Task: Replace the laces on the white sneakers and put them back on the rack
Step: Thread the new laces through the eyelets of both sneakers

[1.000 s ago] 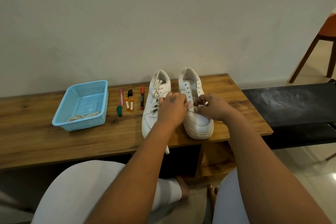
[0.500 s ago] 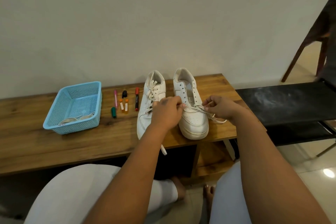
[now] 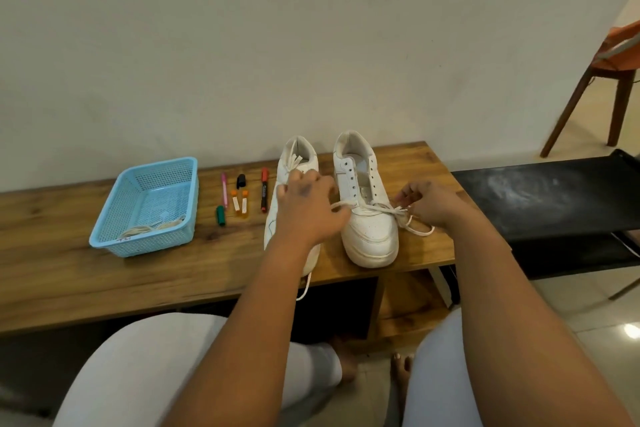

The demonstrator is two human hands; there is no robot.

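I am threading the new lace across the lowest eyelets of the right sneaker, beside the left sneaker on the tabletop, my left hand and right hand each pinching an end, and next I judge the ends must cross upward.

Two sneakers are set side by side on the bench, heels toward the wall; the left hand is held over the left one, and the right hand is placed just right of the right one. A lace is stretched between the hands, across the right sneaker. Markers are laid just left of the left hand, and a basket with laces in it is set further left.
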